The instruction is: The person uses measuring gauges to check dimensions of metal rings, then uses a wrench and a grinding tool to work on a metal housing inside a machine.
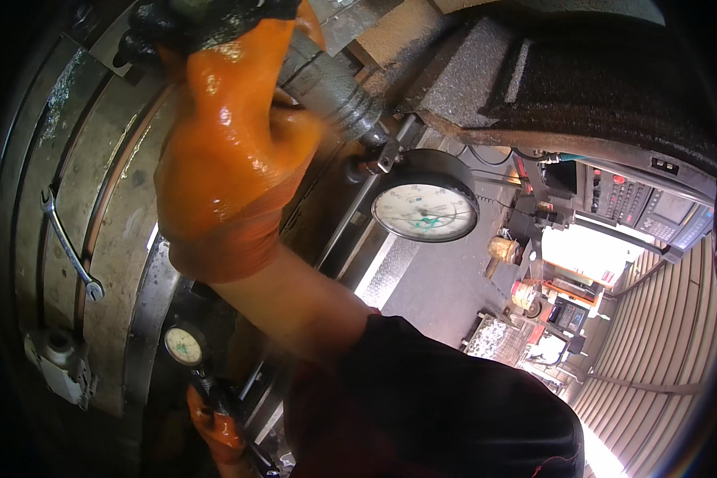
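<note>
Black sleeve (446,398) nearest, lower centre. Right hand (231,159) in oily orange glove raised far up, grip wrapped tight on grey metal bar (331,88). Large dial gauge (425,209) just right of wrist, w/ clamp at top. Left hand (215,426), also orange-gloved, low at near edge, grip closed on stem below small dial gauge (184,345). Wrench (70,247) lying on big steel ring (119,231) at left.
</note>
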A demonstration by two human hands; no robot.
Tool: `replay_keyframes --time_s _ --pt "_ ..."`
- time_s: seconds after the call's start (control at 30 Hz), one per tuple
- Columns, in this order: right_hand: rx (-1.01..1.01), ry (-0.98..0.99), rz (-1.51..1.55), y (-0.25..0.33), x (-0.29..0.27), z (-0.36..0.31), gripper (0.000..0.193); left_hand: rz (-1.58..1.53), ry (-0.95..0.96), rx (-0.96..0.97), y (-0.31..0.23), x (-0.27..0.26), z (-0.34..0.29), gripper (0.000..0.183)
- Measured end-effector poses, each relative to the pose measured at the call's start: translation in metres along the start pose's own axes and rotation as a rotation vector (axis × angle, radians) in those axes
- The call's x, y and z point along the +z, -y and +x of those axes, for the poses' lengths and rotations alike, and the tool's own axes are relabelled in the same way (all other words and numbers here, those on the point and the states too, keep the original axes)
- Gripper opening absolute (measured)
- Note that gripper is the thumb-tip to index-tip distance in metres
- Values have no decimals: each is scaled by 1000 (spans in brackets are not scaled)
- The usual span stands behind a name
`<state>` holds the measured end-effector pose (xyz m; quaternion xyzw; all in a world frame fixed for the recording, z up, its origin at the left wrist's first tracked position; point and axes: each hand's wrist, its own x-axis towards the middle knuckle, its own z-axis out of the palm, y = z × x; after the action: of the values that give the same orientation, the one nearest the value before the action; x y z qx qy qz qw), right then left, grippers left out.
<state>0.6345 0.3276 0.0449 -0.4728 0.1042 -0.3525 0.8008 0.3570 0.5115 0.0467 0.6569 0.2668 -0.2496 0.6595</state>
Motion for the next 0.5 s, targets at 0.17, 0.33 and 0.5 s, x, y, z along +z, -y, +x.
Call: replay_keyframes --time_s 0.17,0.33,0.5 --pt "4 -9 38 -7 5 2 45 -4 19 56 -5 3 2 59" --pt "53 -24 88 10 15 24 48 -293 -31 1 -3 10 -3 62" --pt "-30 213 147 31 19 96 37 -202 50 6 11 -7 -3 45"
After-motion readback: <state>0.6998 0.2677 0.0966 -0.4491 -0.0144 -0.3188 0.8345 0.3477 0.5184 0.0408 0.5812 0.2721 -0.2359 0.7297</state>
